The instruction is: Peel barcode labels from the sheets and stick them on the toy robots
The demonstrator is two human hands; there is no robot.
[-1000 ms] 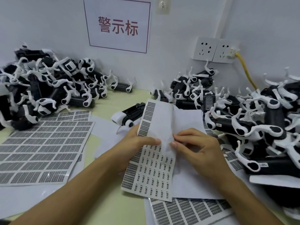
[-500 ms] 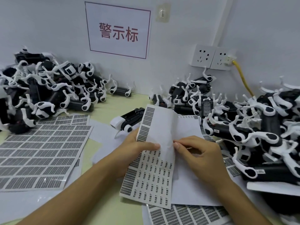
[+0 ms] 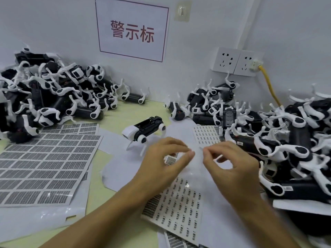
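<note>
Your left hand (image 3: 166, 163) and right hand (image 3: 231, 163) seem to pinch a blurred label; press it flat onto the toy robot (image 3: 145, 129).

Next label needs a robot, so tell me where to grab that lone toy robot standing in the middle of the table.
Take the lone toy robot by its black body, from above, fingers across its two long sides. It stands on thin white legs with its back facing up and unobstructed; the legs look too slender to hold steadily. The left hand is probably the easier reach, being nearer than the right hand.
</note>
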